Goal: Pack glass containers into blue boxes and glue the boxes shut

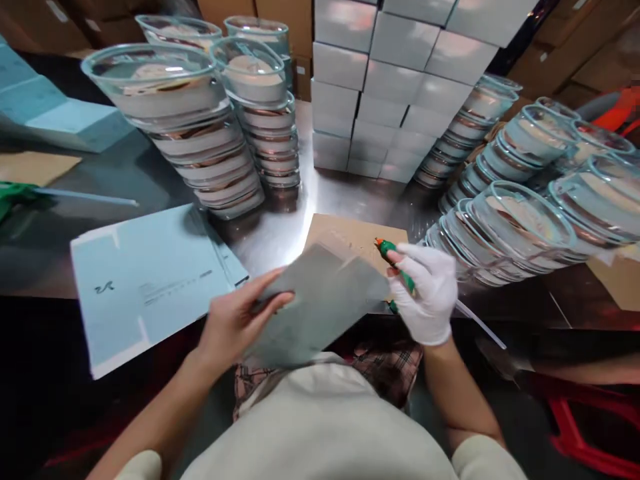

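Here, the bare left hand [235, 320] holds a flat grey-blue folded card sheet [320, 303] just above the near edge of the shiny metal desk [285, 227], thumb on top and the other fingers hidden under it, pinching its left end. The sheet is blurred and tilts up toward the right. The right hand [425, 293], in a white glove, is closed around a green tool with an orange tip [393, 260], its fingers wrapped on the handle and the tip pointing up and left, just beside the sheet's right edge; whether the tip touches the sheet cannot be told. Beneath both lies a brown cardboard square [350, 237] on the desk.

To the left, a pale blue flattened box blank with small dark print [150, 280] lies flat, overhanging the desk's near edge. Behind it stand leaning stacks of clear round glass bowls [200, 133], and more such stacks lie tipped at the right [525, 207]. Between them rises a wall of stacked white boxes [395, 87]. Brown cartons [575, 47] fill the background. A red plastic frame [590, 420] shows low at the right.
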{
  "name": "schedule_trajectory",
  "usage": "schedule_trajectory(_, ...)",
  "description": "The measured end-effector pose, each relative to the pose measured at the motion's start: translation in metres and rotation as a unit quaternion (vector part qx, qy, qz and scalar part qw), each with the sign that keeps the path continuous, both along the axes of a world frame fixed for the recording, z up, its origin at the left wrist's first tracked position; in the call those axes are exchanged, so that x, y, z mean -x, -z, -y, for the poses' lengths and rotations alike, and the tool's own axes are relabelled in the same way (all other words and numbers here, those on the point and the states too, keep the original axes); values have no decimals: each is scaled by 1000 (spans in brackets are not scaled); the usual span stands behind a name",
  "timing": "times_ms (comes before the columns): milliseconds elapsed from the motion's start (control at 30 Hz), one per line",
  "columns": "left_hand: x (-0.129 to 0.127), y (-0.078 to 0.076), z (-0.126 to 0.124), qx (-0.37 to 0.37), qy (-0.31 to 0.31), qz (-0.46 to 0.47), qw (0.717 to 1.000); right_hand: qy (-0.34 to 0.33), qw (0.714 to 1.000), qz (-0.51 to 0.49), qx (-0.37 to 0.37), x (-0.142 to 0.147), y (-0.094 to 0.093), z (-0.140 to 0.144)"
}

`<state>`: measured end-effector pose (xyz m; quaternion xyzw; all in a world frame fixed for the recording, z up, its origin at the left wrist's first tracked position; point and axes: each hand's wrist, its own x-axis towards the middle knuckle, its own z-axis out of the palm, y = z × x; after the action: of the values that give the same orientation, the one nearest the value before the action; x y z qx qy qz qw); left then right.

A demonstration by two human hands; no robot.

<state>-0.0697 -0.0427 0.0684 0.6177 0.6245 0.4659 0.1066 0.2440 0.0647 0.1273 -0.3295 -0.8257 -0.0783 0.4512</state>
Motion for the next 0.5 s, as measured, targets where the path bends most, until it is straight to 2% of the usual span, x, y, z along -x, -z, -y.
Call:
schedule_trajectory(67,-28,10,-10,-9,82,3,997,-18,998,-35,44,11,27,9)
schedule_trajectory(133,-35,20,-13,-9,127,-4,992,-58,994,-30,87,13,46,13)
schedule_trajectory(233,-24,22,-9,-10,183,-31,983,-108,985,11,137,9,60,20)
schedule_trajectory(367,-8,11,-6,36,292,-76,953,-190,961,15,201,3,65,29)
schedule_trajectory(433,-2,9,-6,55,316,-85,943,-224,928,4,298,0,70,32)
schedule_trajectory(467,0,11,-6,59,320,-83,942,-240,894,2,379,-1,75,32)
schedule_trajectory(500,2,15,-6,61,320,-78,942,-258,841,2,475,-3,81,32)
